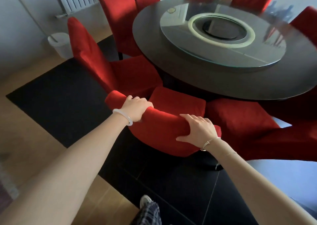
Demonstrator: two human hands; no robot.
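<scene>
Plaid trouser leg [149,212] and pale shoe [145,200] sit at the bottom edge, on a black floor mat [68,96]. Two bare forearms reach forward to a red chair [159,132], which stands on the mat just in front of the person with its seat facing a round dark surface [214,82].

The left hand [136,109] grips the padded top of the chair's back, fingers curled over the far side. The right hand [201,130] clasps the same top edge further along, fingers spread across it and thumb on the near face.

The chair looks fairly heavy and rigid under soft, velvety fabric that may slip over the frame. The top of the back, held with both hands well apart, seems the firmest hold.

Beyond it, matching red chairs [120,24] ring the surface, which carries a glass turntable [223,53].
</scene>
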